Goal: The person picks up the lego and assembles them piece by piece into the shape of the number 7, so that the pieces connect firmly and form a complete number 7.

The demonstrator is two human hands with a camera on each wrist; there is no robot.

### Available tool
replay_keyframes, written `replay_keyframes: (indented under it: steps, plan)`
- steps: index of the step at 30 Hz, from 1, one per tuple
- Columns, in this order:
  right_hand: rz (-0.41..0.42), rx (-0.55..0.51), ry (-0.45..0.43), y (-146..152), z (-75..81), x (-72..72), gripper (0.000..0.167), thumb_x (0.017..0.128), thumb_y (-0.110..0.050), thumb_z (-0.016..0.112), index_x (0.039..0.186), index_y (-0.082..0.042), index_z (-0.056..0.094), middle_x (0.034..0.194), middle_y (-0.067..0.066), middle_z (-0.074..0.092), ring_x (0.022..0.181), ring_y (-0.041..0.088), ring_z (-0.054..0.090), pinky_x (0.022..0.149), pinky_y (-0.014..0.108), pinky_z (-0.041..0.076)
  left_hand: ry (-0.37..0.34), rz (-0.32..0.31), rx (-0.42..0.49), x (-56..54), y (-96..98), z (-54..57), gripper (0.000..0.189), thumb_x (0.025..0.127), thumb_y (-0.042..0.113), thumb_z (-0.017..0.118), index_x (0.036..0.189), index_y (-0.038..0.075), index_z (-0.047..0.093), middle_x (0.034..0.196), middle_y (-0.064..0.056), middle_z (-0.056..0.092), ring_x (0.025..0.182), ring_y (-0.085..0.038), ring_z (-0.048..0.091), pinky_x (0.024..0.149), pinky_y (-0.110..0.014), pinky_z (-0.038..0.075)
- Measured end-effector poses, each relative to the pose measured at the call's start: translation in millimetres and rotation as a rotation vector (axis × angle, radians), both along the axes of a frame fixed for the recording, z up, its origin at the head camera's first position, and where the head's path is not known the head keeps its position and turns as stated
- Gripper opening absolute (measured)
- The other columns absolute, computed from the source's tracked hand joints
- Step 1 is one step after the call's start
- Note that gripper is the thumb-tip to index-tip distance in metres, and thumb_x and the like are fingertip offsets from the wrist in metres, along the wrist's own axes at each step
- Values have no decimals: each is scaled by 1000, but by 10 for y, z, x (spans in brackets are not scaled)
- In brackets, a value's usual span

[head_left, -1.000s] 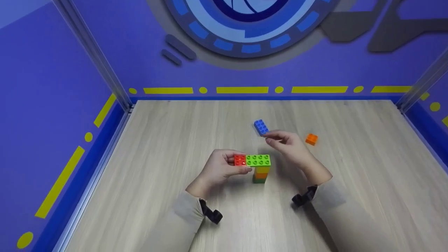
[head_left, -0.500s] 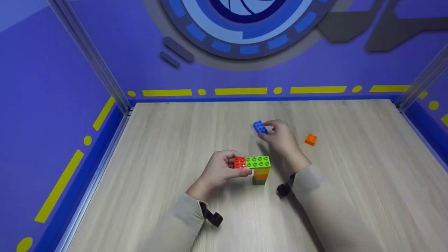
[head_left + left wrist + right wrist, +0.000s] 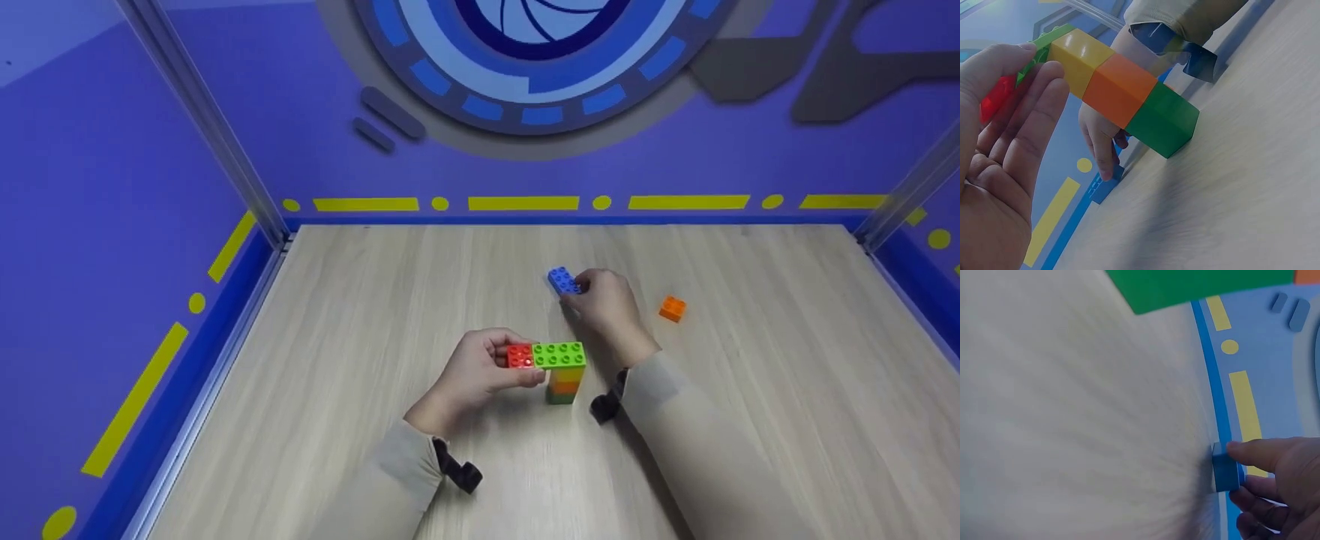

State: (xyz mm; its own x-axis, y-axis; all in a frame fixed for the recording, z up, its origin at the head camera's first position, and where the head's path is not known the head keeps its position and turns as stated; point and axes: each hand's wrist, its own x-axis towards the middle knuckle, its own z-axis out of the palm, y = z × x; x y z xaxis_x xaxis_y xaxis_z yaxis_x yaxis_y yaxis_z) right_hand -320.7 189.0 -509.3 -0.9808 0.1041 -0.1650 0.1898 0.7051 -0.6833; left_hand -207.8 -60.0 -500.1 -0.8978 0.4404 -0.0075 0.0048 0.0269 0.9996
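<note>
A stack of toy building bricks stands on the table: dark green brick [image 3: 1165, 121] at the bottom, then orange brick [image 3: 1120, 90] and yellow brick [image 3: 1079, 59]. A long light green brick [image 3: 559, 355] lies across the top and juts out leftward, with a red brick [image 3: 520, 356] beside it at its left end. My left hand [image 3: 480, 367] holds that red end between thumb and fingers. Behind the stack, my right hand [image 3: 609, 304] pinches the near end of a blue brick [image 3: 561, 279] on the table; its thumb and fingertips are on opposite sides in the right wrist view.
Another orange brick [image 3: 673, 308] lies on the wooden table [image 3: 360, 330] to the right of my right hand. Purple-blue panels [image 3: 420, 176] wall the table at the back and sides. A black camera mount [image 3: 459, 465] sits on each wrist.
My right hand has moved left and away from me to the blue brick, and its fingers have closed on the brick's near end. My left hand keeps its hold.
</note>
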Motion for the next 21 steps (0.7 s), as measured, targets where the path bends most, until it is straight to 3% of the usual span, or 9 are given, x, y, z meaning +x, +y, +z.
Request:
replay_keyframes:
  steps: [7, 14, 21]
  plan:
    - [22, 15, 33, 44, -6, 53, 43, 103, -23, 79, 140, -2, 73, 135, 17, 74, 122, 36, 67, 120, 55, 57, 35, -3, -42, 15, -2, -30, 39, 91, 6, 94, 127, 3, 80, 117, -13, 86, 96, -12, 81, 81, -21, 67]
    - [13, -146, -6, 136, 146, 234, 41, 105, -21, 75, 144, -9, 70, 136, 13, 66, 123, 32, 60, 107, 45, 55, 9, -6, -22, 6, -2, -36, 38, 91, 6, 94, 126, 4, 80, 119, -12, 86, 99, -14, 81, 84, -24, 69]
    - [68, -147, 109, 220, 317, 465, 41, 104, -24, 75, 143, -12, 71, 130, 12, 67, 116, 30, 59, 91, 36, 55, 15, -8, -31, -16, -19, -25, 37, 91, 8, 95, 125, 4, 81, 115, -11, 87, 96, -14, 82, 84, -25, 70]
